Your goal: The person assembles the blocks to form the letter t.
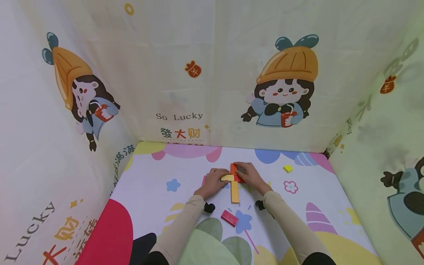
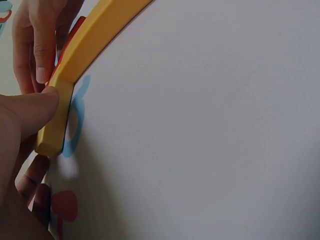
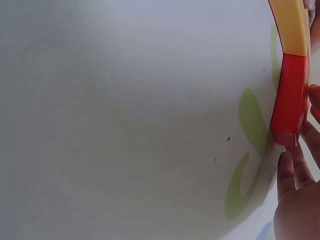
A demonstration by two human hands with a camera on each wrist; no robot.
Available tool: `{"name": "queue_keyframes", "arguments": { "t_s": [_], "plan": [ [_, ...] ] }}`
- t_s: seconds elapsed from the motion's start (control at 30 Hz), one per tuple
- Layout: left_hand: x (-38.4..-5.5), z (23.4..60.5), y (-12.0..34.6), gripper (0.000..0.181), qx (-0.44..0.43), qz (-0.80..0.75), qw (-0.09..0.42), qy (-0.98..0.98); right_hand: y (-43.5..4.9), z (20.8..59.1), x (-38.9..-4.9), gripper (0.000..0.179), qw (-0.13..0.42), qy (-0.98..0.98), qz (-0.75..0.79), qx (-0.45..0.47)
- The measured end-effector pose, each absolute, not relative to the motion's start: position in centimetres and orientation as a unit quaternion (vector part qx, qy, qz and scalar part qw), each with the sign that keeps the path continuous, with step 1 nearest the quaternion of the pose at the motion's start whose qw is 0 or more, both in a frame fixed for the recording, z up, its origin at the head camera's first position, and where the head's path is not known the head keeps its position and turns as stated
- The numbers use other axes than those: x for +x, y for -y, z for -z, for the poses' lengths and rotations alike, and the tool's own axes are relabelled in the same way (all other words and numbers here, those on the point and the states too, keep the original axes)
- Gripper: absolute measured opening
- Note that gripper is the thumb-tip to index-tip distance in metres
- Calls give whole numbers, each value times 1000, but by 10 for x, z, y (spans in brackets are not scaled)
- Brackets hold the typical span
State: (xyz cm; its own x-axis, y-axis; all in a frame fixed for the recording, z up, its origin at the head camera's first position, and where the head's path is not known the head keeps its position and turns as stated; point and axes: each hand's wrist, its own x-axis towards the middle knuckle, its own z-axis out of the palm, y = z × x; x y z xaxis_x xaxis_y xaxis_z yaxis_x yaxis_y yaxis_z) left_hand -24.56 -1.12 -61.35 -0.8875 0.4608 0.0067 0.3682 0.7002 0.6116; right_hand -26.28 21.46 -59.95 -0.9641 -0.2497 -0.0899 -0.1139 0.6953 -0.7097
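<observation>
On the table, several blocks meet in a cross: an upright orange block (image 1: pixel 233 169), a red block (image 1: pixel 237 179) on the right, a pale yellow block (image 1: pixel 228 177) on the left and a longer yellow block (image 1: pixel 235 192) running toward the person. My left hand (image 1: pixel 214 182) grips the left yellow block, thumb on its near side and fingers about its outer end. At the red block's outer end my right hand (image 1: pixel 253 176) holds on with its fingertips, while another finger reaches the orange block. The right thumb is partly hidden.
A loose dark-red block (image 1: pixel 230 218) lies nearer the person, between the forearms. Far to the right sits a small bright yellow block (image 1: pixel 288 168). Printed cloth walls (image 1: pixel 225 84) enclose the table's back and sides.
</observation>
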Motion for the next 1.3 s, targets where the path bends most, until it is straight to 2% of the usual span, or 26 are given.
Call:
{"name": "queue_keyframes", "arguments": {
  "t_s": [0.2, 0.33, 0.67, 0.97, 1.1, 1.3],
  "plan": [
    [-249, 612, 15, 39, 228, -357, 95, -901, -218, 595, -262, 49, 83, -911, 392, -102],
    [-252, 613, 16, 35, 225, -376, 85, -895, -219, 593, -260, 49, 76, -914, 385, -101],
    [-254, 614, 4, 36, 227, -314, 26, -922, -221, 594, -250, 48, 60, -913, 397, -72],
    [-254, 619, -8, 26, 275, -273, -30, -922, -229, 596, -241, 46, 53, -907, 416, -40],
    [-255, 616, -12, 24, 279, -257, -36, -925, -236, 596, -238, 43, 44, -909, 413, -29],
    [-257, 614, -14, 25, 273, -247, -17, -930, -248, 595, -234, 42, 28, -910, 413, -29]
  ]
}}
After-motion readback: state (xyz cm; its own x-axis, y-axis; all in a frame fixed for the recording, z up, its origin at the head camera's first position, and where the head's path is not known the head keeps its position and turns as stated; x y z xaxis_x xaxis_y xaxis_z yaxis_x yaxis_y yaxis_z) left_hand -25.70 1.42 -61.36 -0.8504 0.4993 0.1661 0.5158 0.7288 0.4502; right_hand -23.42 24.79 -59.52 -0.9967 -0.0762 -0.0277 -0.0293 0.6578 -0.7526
